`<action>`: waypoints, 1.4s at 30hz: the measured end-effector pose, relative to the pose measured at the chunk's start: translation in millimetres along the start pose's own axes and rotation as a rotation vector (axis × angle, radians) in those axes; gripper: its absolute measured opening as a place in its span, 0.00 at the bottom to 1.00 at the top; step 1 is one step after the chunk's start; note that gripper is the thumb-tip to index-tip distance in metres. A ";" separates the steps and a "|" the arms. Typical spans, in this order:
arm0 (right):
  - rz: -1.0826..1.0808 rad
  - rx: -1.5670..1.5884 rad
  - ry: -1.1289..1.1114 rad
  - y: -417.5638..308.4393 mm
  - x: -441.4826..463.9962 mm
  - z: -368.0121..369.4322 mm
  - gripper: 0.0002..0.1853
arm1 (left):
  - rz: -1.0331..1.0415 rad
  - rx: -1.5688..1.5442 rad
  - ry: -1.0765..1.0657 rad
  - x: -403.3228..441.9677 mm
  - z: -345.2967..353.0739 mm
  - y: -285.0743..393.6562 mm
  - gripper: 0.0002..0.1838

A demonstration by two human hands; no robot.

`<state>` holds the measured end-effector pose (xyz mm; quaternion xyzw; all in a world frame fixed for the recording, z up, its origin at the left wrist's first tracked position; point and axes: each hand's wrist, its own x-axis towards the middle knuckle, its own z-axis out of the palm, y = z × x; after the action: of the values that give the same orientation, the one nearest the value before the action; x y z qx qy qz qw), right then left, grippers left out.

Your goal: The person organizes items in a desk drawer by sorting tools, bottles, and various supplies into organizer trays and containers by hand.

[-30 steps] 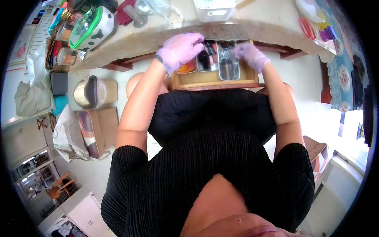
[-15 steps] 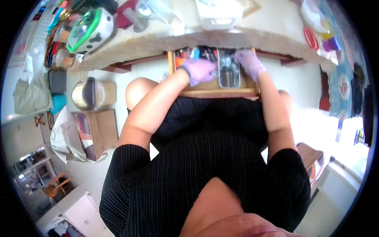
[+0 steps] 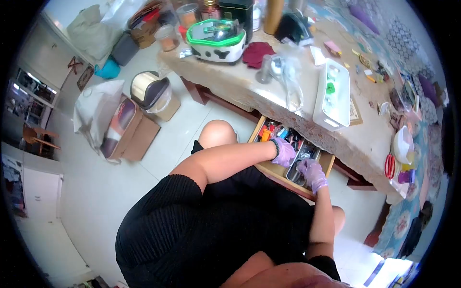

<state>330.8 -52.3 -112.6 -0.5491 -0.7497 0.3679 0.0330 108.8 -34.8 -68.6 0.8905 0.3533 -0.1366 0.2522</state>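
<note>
Both hands wear thin purple gloves over an open wooden drawer (image 3: 328, 164) under the table edge. My left hand (image 3: 285, 152) lies over the middle of the drawer, beside a clear tray; its fingertips are hidden. At the right side, my right hand (image 3: 312, 174) has its fingers bent down at a clear plastic tray (image 3: 293, 174) holding dark and clear items. What the fingers touch there is too small to make out. Orange and red items (image 3: 265, 134) and several small dark and blue ones sit in the drawer's left part.
On the cloth-covered table (image 3: 225, 76) stand a green-rimmed cow-patterned box (image 3: 218, 50), a white basket (image 3: 332, 96), a clear plastic bag (image 3: 290, 77) and red-handled scissors (image 3: 389, 165). A bin (image 3: 158, 96) and a cardboard box (image 3: 137, 134) stand on the floor at left.
The view has turned, so table and drawer now slant toward the lower right. My left hand has moved from the drawer's back edge down into the drawer, nearer my right hand.
</note>
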 end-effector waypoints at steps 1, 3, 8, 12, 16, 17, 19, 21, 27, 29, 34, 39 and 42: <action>0.033 -0.029 0.022 -1.8 0.0 -1.8 0.11 | -0.002 -0.002 0.013 0.5 -2.3 -0.8 0.20; 0.034 -0.094 0.024 -7.2 2.4 -5.5 0.13 | -0.033 0.043 -0.001 1.3 -1.9 1.6 0.20; 0.069 -0.211 -0.090 -7.0 -0.3 -9.4 0.18 | 0.035 -0.062 0.049 11.2 9.0 -14.7 0.19; 0.096 0.033 0.192 33.2 9.6 -14.4 0.13 | -0.022 -0.021 0.030 -11.1 -16.4 -4.4 0.17; 0.262 -0.063 0.304 39.3 17.2 -21.3 0.06 | 0.019 -0.068 0.042 -9.9 -21.1 -5.2 0.18; 0.201 -0.074 0.354 44.2 22.5 -19.5 0.08 | -0.014 -0.052 0.023 -8.7 -23.3 -4.5 0.18; 0.248 -0.047 0.338 23.7 20.7 -26.6 0.15 | -0.027 -0.037 0.034 -6.2 -22.7 -6.1 0.19; 0.055 -0.251 0.381 37.0 42.2 -12.5 0.16 | -0.021 -0.060 0.045 -2.8 -17.6 -8.5 0.18; 0.044 -0.798 0.198 32.7 86.7 6.8 0.11 | -0.016 -0.015 0.081 -1.0 -19.3 -9.3 0.15; 0.066 -0.744 0.226 30.4 87.9 4.1 0.10 | -0.010 -0.047 0.082 -0.2 -17.8 -13.2 0.16; 0.032 -0.698 0.348 53.0 90.6 7.8 0.10 | -0.024 -0.066 0.073 -2.5 -26.6 -4.9 0.18; -0.086 -0.672 0.385 44.6 93.3 2.2 0.08 | -0.023 -0.079 0.018 -1.9 -27.0 -0.1 0.19; -0.073 -0.629 0.385 9.0 63.5 -18.3 0.08 | -0.007 -0.120 0.016 -3.4 -22.0 -5.5 0.19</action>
<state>321.2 12.1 -127.1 -0.5645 -0.8252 0.0082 0.0163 103.9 -21.2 -50.7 0.8736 0.3660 -0.1087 0.3017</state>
